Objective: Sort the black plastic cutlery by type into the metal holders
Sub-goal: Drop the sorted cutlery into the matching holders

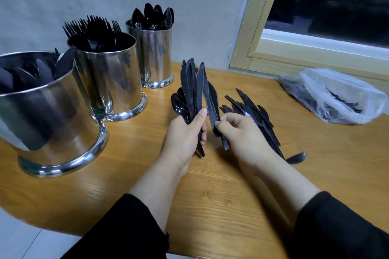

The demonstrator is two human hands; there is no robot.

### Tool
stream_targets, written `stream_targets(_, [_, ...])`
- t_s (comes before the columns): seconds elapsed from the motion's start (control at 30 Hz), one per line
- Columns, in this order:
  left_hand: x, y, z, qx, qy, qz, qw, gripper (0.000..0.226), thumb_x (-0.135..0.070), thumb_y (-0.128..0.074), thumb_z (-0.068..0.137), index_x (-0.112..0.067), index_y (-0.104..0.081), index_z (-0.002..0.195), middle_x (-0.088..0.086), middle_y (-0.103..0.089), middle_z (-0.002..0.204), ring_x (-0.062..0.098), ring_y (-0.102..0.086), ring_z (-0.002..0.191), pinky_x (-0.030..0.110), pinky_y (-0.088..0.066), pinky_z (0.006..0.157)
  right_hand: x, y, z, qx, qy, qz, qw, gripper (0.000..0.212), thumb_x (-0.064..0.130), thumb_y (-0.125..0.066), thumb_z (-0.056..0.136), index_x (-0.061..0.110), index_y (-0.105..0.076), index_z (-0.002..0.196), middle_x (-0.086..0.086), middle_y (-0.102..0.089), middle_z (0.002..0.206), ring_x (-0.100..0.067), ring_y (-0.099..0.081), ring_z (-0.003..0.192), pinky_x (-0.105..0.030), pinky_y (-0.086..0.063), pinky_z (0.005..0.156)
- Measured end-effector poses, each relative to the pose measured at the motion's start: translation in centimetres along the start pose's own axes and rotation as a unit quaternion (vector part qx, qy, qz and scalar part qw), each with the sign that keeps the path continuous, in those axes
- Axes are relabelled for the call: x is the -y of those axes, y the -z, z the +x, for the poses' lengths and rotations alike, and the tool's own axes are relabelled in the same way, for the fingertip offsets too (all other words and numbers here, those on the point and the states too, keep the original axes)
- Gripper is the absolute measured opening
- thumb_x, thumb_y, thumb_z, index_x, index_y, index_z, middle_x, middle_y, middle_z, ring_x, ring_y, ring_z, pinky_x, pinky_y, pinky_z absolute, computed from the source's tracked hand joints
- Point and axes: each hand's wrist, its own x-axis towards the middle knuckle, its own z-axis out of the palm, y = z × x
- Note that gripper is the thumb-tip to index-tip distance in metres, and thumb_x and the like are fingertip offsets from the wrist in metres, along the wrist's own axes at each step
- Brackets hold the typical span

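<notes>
We see an evenly lit indoor scene, fairly bright, with light falling from above. The window [336,2] at upper right is dark apart from a few small orange glints. Soft shadows lie on the counter [210,195] beneath the forearms. The metal holders [111,82] at left carry streaky reflections and bright highlights along their base rims. Wide-angle distortion bows the counter edge at lower left and tilts the window frame. The centre is sharp; we find the corners softer, and the black cutlery [252,111] loses detail.
</notes>
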Motion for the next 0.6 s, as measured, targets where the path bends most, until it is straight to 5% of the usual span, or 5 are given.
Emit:
stream_targets(0.17, [0.2,-0.2,0.1,-0.012,0.007,-0.009,1.000,0.018,-0.026,-0.072,0.097,-0.008,-0.075,0.095,0.004,-0.078,0.086,0.018,-0.075,0.083,0.035,-0.059,0.078,-0.7,-2.2,0.3,-0.041,0.072,-0.178,0.981,0.038,0.052,-0.049,0.088,0.016,-0.060,0.080,-0.002,-0.066,0.068,-0.025,-0.058,0.062,-0.041,-0.050,0.059])
stream_targets(0.27, [0.4,-0.2,0.3,-0.022,0.006,-0.019,1.000,0.014,-0.025,-0.071,0.097,-0.011,-0.073,0.093,-0.004,-0.077,0.082,0.012,-0.073,0.080,0.033,-0.058,0.077,-0.9,-2.5,0.4,-0.061,0.150,-0.204,0.965,0.025,0.035,-0.053,0.098,0.015,-0.064,0.089,-0.001,-0.064,0.076,-0.019,-0.056,0.070,-0.037,-0.045,0.063])
stream_targets(0.37, [0.5,-0.1,0.4,-0.042,-0.009,0.018,0.999,0.020,-0.031,-0.067,0.100,-0.015,-0.070,0.089,-0.009,-0.071,0.075,0.008,-0.067,0.074,0.034,-0.055,0.074,-1.5,-2.2,0.0,-0.029,0.180,-0.175,0.968,0.017,0.023,-0.058,0.099,0.018,-0.072,0.107,0.003,-0.064,0.084,-0.011,-0.054,0.072,-0.030,-0.044,0.068])
stream_targets(0.47, [0.3,0.0,0.3,-0.067,-0.042,0.106,0.991,0.027,-0.041,-0.063,0.100,-0.019,-0.070,0.086,-0.013,-0.071,0.075,0.003,-0.066,0.074,0.031,-0.054,0.074,-2.2,-1.4,-0.7,-0.059,0.121,-0.106,0.985,0.029,0.040,-0.060,0.097,0.026,-0.069,0.121,0.012,-0.068,0.097,-0.008,-0.063,0.083,-0.027,-0.049,0.076])
stream_targets(0.6, [0.2,-0.2,-0.1,0.038,-0.050,0.237,0.970,0.019,-0.035,-0.062,0.100,-0.025,-0.068,0.085,-0.005,-0.069,0.072,0.010,-0.064,0.069,0.029,-0.047,0.065,-1.4,0.1,-1.0,-0.059,0.084,-0.003,0.995,0.060,0.049,-0.069,0.089,0.031,-0.051,0.143,0.013,-0.060,0.117,-0.014,-0.061,0.077,-0.028,-0.054,0.071])
